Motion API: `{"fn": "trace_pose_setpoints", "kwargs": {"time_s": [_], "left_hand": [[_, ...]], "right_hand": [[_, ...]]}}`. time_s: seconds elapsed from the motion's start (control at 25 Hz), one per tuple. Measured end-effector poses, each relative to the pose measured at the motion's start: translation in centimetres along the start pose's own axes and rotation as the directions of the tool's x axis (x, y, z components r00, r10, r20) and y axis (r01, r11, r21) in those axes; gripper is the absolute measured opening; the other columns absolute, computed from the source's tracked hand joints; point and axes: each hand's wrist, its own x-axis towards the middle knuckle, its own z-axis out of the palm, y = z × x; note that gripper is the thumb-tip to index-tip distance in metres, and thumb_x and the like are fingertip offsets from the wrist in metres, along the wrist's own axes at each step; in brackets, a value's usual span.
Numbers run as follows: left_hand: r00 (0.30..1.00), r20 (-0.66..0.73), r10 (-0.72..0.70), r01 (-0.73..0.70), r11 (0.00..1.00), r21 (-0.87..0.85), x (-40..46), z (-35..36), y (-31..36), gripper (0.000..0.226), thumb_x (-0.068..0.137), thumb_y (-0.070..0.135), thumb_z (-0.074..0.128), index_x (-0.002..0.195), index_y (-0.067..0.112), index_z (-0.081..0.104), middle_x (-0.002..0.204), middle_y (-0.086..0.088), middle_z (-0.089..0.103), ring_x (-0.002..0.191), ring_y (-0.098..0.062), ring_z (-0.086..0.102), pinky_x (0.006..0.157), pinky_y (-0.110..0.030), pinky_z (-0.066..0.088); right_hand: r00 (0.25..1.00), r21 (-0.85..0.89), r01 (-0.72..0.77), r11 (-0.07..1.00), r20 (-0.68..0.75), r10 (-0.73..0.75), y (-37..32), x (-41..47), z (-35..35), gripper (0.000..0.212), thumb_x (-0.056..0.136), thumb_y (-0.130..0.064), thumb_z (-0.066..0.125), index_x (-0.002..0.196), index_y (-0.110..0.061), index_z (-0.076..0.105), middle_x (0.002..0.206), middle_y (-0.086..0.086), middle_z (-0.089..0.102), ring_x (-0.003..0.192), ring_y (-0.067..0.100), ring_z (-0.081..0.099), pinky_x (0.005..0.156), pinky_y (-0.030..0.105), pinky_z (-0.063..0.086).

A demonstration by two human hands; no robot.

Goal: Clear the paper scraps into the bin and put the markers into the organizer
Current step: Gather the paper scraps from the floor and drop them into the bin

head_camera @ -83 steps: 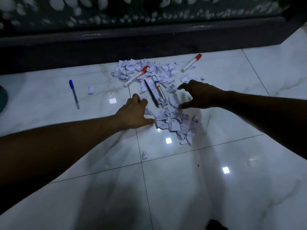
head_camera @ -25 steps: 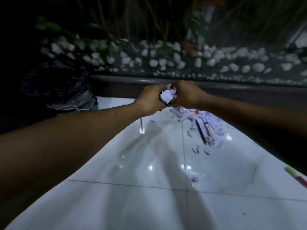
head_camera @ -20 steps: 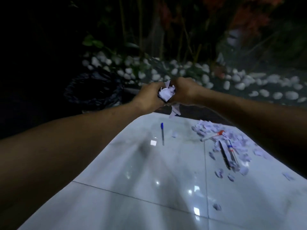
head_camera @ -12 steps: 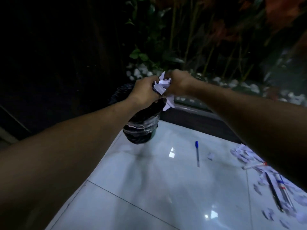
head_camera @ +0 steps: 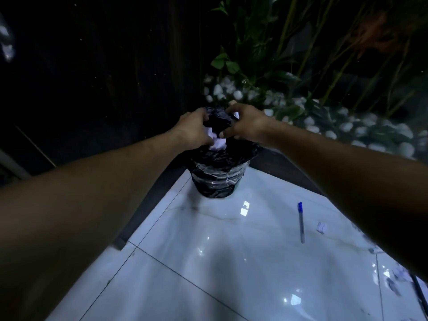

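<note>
Floor (head_camera: pixel 208 262) of glossy white marble tile fills the near and right part of the view, with thin dark grout lines crossing it and small bright reflections of lights scattered over the shine. At its far left corner stands the bin (head_camera: pixel 217 179), a small round one lined with a crumpled black plastic bag. Both hands meet over its mouth: the left hand (head_camera: pixel 193 129) has its fingers curled round a wad of white paper scraps (head_camera: pixel 216 141) that shows between the two hands, just above the bag's opening, and the right hand (head_camera: pixel 246 125) is curled against the same wad from the other side, a bit of white showing past its far fingers. To the right of the bin, well apart from it, a blue-capped pen (head_camera: pixel 300 222) lies on the tile, pointing roughly away, with a single loose scrap (head_camera: pixel 321 227) just beside it. More scraps (head_camera: pixel 393 281) and a dark pen (head_camera: pixel 420 295) lie at the right edge, partly hidden by the right forearm. A dark raised kerb (head_camera: pixel 278 162) borders the floor on the far side. Beyond it lies a bed of white pebbles (head_camera: pixel 347 126) with green plants (head_camera: pixel 254 54) rising into darkness. The far left of the room is too dark to make out.
</note>
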Motion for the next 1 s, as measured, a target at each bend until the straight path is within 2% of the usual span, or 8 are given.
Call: {"fn": "trace_pose_setpoints", "kwargs": {"time_s": [0.08,0.2,0.36,0.44,0.52,0.72,0.88,1.0], "left_hand": [[0.999,0.033,-0.015,0.014,1.000,0.023,0.1,0.1,-0.1,0.070,0.073,0.026,0.086,0.132,0.016,0.050,0.129,-0.009,0.054,0.115,-0.026,0.054,0.084,-0.029,0.046],[1.000,0.004,-0.005,0.004,1.000,0.020,0.0,0.2,0.5,0.067,0.076,0.031,0.083,0.131,0.016,0.049,0.130,-0.010,0.053,0.114,-0.026,0.054,0.083,-0.030,0.046],[1.000,-0.016,0.016,-0.016,0.999,0.035,-0.8,0.5,2.0,0.059,0.080,0.039,0.077,0.127,0.017,0.049,0.129,-0.011,0.050,0.114,-0.028,0.053,0.090,-0.037,0.049],[0.999,-0.024,0.044,-0.043,0.998,0.037,-1.4,0.7,3.3,0.055,0.082,0.039,0.075,0.125,0.017,0.050,0.129,-0.011,0.049,0.115,-0.028,0.051,0.089,-0.034,0.047],[0.996,-0.044,0.072,-0.070,0.997,0.032,-1.9,0.7,4.9,0.051,0.084,0.039,0.073,0.124,0.017,0.050,0.129,-0.011,0.047,0.116,-0.027,0.050,0.089,-0.033,0.046],[0.990,-0.013,0.143,-0.142,0.989,0.037,-3.7,2.4,9.0,0.048,0.090,0.038,0.068,0.127,0.016,0.046,0.132,-0.010,0.043,0.113,-0.027,0.047,0.087,-0.036,0.042],[0.956,0.130,0.264,-0.277,0.956,0.098,-6.2,6.1,13.2,0.055,0.091,0.039,0.066,0.134,0.016,0.042,0.135,-0.010,0.038,0.119,-0.029,0.045,0.093,-0.038,0.044],[0.910,0.253,0.329,-0.372,0.916,0.146,-7.7,9.7,16.3,0.060,0.086,0.043,0.068,0.132,0.017,0.041,0.134,-0.011,0.039,0.121,-0.031,0.045,0.092,-0.038,0.045]], "right_hand": [[0.999,-0.017,-0.002,1.000,0.034,0.003,0.3,-0.4,-0.2,0.089,0.070,-0.027,0.089,0.146,-0.022,0.044,0.135,0.012,0.055,0.096,0.026,0.061,0.073,0.032,0.050],[0.997,-0.033,0.004,0.999,0.080,-0.001,0.3,-1.6,-0.9,0.093,0.070,-0.026,0.088,0.150,-0.024,0.040,0.146,0.009,0.050,0.111,0.024,0.057,0.089,0.036,0.052],[0.995,-0.082,0.027,0.996,0.102,-0.018,0.6,-3.6,-2.2,0.112,0.051,-0.040,0.089,0.150,-0.028,0.039,0.146,0.001,0.052,0.129,0.024,0.054,0.104,0.043,0.048],[0.995,-0.076,0.031,0.997,0.100,-0.023,0.8,-4.8,-3.6,0.108,0.060,-0.030,0.089,0.153,-0.025,0.035,0.146,0.003,0.052,0.130,0.024,0.052,0.107,0.043,0.046],[0.996,-0.070,0.021,0.997,0.087,-0.015,1.0,-6.1,-5.2,0.100,0.071,-0.017,0.087,0.155,-0.022,0.031,0.144,0.006,0.052,0.131,0.023,0.052,0.107,0.038,0.045],[0.999,-0.055,0.001,0.998,0.033,0.001,3.3,-10.3,-8.4,0.085,0.076,-0.017,0.084,0.148,-0.023,0.039,0.115,0.002,0.060,0.109,0.019,0.060,0.089,0.031,0.050],[0.989,-0.172,-0.119,0.978,0.064,0.132,10.2,-16.8,-11.1,0.088,0.075,-0.024,0.086,0.149,-0.024,0.038,0.121,-0.001,0.061,0.115,0.019,0.061,0.099,0.036,0.051],[0.939,-0.279,-0.264,0.923,0.144,0.312,15.7,-22.6,-13.0,0.089,0.076,-0.019,0.085,0.150,-0.020,0.037,0.137,0.011,0.058,0.122,0.024,0.059,0.103,0.035,0.048]]}}
